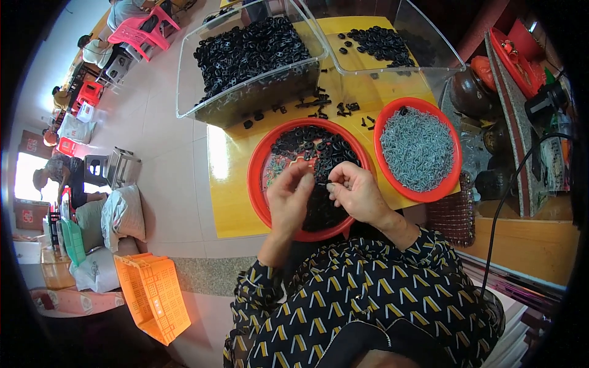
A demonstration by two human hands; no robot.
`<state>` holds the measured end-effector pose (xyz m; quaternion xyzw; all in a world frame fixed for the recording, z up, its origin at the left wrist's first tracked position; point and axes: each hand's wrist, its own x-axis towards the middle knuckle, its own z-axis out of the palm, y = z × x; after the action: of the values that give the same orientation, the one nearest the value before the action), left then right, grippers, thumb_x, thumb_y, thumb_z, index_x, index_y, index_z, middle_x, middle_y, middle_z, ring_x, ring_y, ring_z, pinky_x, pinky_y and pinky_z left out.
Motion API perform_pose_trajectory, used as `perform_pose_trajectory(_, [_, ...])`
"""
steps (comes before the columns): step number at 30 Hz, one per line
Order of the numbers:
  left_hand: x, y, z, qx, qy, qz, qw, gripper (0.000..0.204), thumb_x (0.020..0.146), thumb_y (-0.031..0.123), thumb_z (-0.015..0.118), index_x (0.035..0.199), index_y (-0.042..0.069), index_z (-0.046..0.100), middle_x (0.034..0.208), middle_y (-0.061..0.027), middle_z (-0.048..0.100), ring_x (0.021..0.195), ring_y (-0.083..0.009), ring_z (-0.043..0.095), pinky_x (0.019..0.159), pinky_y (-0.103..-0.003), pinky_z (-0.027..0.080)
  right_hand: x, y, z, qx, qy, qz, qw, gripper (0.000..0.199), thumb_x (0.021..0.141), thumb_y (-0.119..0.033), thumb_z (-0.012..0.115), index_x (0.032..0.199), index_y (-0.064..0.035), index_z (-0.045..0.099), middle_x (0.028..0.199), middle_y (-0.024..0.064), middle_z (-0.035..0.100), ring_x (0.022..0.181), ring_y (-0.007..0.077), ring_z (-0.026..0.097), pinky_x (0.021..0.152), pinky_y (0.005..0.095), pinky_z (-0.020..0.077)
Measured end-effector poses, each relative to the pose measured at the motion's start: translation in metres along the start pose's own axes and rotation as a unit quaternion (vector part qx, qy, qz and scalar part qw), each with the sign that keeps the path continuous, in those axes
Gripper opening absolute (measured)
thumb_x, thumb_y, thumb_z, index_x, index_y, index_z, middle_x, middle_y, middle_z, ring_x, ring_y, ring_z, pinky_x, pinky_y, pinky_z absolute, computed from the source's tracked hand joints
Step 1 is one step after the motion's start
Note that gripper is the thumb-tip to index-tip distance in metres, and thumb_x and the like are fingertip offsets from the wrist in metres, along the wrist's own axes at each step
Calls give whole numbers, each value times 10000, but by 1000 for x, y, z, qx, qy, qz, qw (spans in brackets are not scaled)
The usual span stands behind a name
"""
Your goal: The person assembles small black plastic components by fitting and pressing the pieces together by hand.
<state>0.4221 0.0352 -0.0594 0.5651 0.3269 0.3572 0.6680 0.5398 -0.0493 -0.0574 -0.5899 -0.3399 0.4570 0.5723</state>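
Both of my hands are over a round red basin (253,168) at the front of a yellow tabletop. Inside the basin lie many small black oval plastic parts (336,147), with loose small screws among them on the left. My left hand (288,201) has its fingers curled toward the thumb; whatever sits between them is too small to make out. My right hand (362,197) pinches with thumb and fingertips close to the left one, and a tiny dark piece shows at its tips, its kind unclear. To the right stands a red tray (455,175) full of silvery screws (417,147).
Behind the basin, a clear plastic bin (251,92) is heaped with black parts. Another clear bin (392,69) holds fewer. Loose black pieces (316,104) lie between. An orange crate (153,297) is on the floor at left; a black cable (506,196) hangs at right. Other people sit far left.
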Motion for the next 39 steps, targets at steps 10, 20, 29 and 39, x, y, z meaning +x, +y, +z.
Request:
perform_pose_trajectory(10, [81, -10, 4, 582, -60, 286, 759, 137, 603, 11, 593, 736, 25, 623, 715, -117, 549, 732, -291, 508, 671, -369, 426, 0, 8, -9, 48, -6, 43, 998, 76, 784, 31, 523, 836, 1, 476, 714, 28, 517, 596, 76, 540, 492, 189, 450])
perform_pose_trajectory(20, [79, -12, 5, 553, -126, 228, 792, 182, 601, -14, 574, 781, 9, 592, 742, -166, 547, 765, -327, 522, 686, -381, 431, 1, 9, -14, 70, -22, 42, 996, 102, 787, -11, 532, 881, 15, 502, 716, 29, 526, 598, 80, 538, 480, 196, 449])
perform_pose_trajectory(29, [16, 17, -5, 150, -80, -22, 985, 71, 750, -26, 555, 810, 11, 545, 749, -30, 513, 701, -114, 498, 637, -215, 403, -2, 1, -21, 115, -25, 40, 992, 102, 795, -10, 523, 890, 27, 527, 739, 39, 544, 616, 88, 545, 509, 198, 460])
perform_pose_trajectory(39, [-19, -1, -31, -167, -80, -149, 972, 198, 790, 32, 568, 984, -6, 559, 765, -64, 592, 618, -105, 530, 531, -200, 409, -7, -13, -6, 97, -34, 69, 992, 83, 808, -21, 500, 879, 23, 505, 750, 45, 535, 620, 93, 548, 510, 208, 470])
